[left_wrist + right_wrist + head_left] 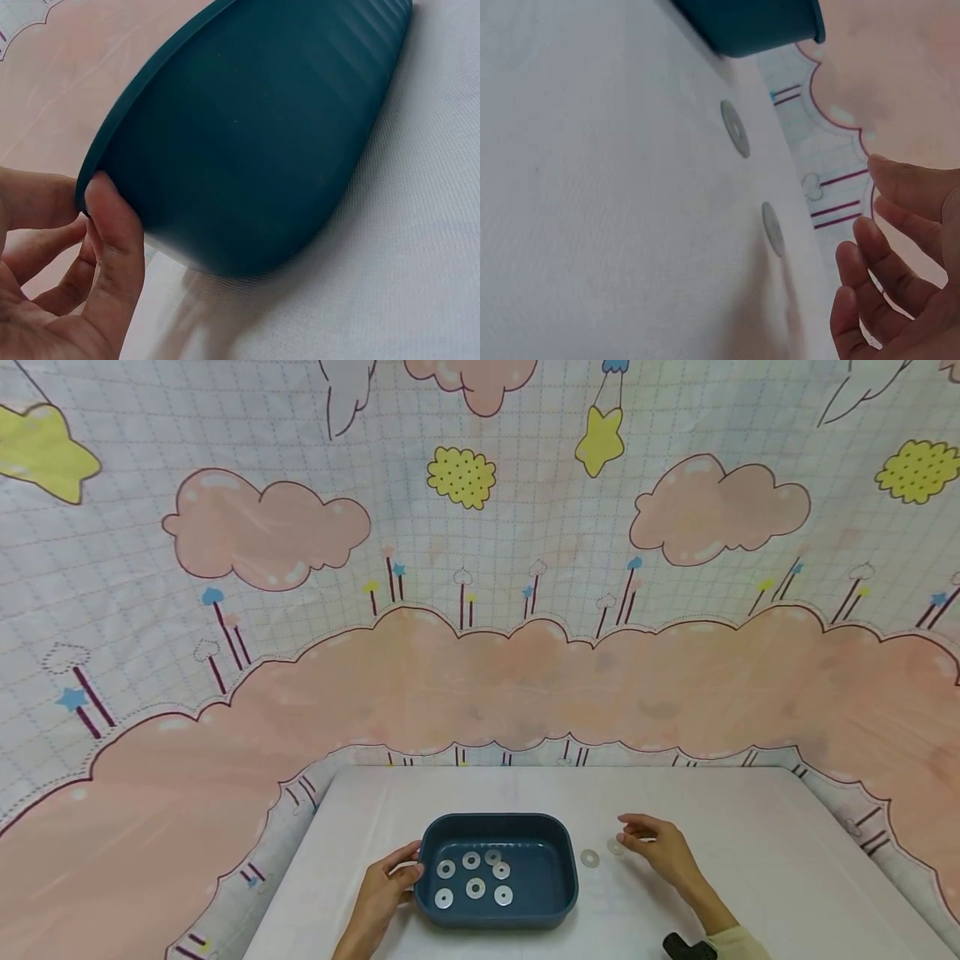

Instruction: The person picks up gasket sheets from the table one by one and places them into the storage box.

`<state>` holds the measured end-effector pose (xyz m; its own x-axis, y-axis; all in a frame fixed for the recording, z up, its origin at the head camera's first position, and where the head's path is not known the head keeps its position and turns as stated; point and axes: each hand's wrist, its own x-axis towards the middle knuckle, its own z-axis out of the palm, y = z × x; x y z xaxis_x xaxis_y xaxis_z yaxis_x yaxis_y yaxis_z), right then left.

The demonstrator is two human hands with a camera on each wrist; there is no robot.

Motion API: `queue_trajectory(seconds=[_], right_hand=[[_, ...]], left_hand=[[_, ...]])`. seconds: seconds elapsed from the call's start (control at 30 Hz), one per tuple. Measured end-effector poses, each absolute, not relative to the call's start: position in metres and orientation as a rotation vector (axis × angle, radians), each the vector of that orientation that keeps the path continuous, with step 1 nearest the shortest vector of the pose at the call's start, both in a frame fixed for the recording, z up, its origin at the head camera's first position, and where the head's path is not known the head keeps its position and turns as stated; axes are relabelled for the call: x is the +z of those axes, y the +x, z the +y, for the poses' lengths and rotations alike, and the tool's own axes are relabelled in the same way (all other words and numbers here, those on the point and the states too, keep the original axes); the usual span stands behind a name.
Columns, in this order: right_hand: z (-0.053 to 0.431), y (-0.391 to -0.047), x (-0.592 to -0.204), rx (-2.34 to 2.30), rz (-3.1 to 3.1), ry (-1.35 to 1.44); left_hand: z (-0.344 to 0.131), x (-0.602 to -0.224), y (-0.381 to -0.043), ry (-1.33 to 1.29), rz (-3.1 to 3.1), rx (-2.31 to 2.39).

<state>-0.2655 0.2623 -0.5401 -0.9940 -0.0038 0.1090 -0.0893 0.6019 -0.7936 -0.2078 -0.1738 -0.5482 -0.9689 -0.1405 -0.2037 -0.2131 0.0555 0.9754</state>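
A dark blue rectangular tray (551, 906) stands on the white table. Inside it lie several flat metal washers (444, 898), mostly toward the left side, two of them close together. My left hand (380, 887) pinches the tray's left rim between thumb and fingers, as the left wrist view also shows. To the right of the tray, two more washers lie flat on the table, the nearer-to-tray washer (735, 129) and the farther washer (773, 229). Just above the farther one hovers my right hand (662, 852), fingers loosely bent, nothing between them.
The white table (675, 785) reaches back to a printed cloth (525, 685) with clouds and stars. A black strap device (688, 947) sits on the right wrist, beside a pale yellow sleeve (738, 945).
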Motion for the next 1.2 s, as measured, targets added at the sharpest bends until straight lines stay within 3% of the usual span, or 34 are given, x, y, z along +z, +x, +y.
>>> queue_trajectory(seconds=[1.2], right_hand=[[0.264,-0.276,-0.575,1.152,-2.832,0.127]], left_hand=[[-0.171,-0.547,-0.205,-0.364,2.228,2.128]])
